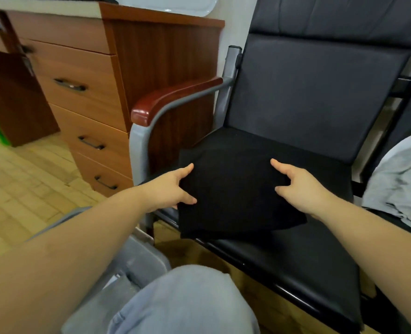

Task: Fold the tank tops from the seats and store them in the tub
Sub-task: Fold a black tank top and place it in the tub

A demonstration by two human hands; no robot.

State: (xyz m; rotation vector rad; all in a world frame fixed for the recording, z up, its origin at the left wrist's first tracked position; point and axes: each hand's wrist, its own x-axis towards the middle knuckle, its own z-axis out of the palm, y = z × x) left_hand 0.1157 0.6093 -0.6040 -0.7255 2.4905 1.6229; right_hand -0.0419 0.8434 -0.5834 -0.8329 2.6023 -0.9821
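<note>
Head view — both hands are gripping the folded black top (236,196) on the seat (308,256), left hand (173,189) and right hand (301,186) pinching opposite edges — fingers clamped on cloth.

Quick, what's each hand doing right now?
Left hand: grips the left edge of the black top.
Right hand: grips its right side.

Tank top (236,189), between our fingers: matt black cloth.
Seat (308,256): smooth leatherette.
Armrest (166,97): glossy wood.
</note>
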